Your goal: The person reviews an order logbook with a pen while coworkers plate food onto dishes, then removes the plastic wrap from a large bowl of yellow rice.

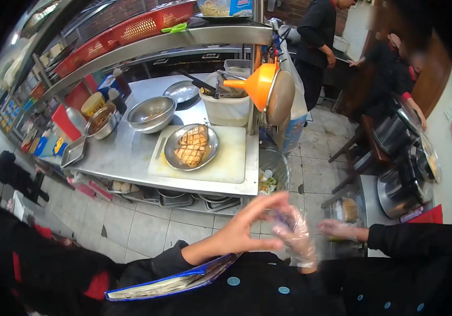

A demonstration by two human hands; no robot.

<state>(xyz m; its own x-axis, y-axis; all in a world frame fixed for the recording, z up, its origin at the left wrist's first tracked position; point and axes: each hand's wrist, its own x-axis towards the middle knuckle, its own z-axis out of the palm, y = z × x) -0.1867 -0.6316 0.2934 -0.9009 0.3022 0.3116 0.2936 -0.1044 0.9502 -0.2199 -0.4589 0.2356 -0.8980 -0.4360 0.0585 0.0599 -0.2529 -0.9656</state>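
Observation:
My left hand (244, 229) is bare, its thumb and fingers curved and apart, with nothing visible between them. Right beside its fingertips is my right hand (297, 237), in a crinkled clear plastic glove; its fingers are blurred and partly hidden. A thick blue-edged book (170, 284) lies between my left forearm and my body. Beyond my hands, a piece of grill-marked food (191, 146) rests in a round metal dish (212, 151) on a white cutting board (231, 158).
Metal bowls (152, 113) and a white tub (228, 108) stand on the steel counter (126, 171). An orange funnel (257, 87) hangs at its corner. A co-worker's gloved hand (339, 230) reaches in from the right, near large pots (402, 192). Other people stand farther off.

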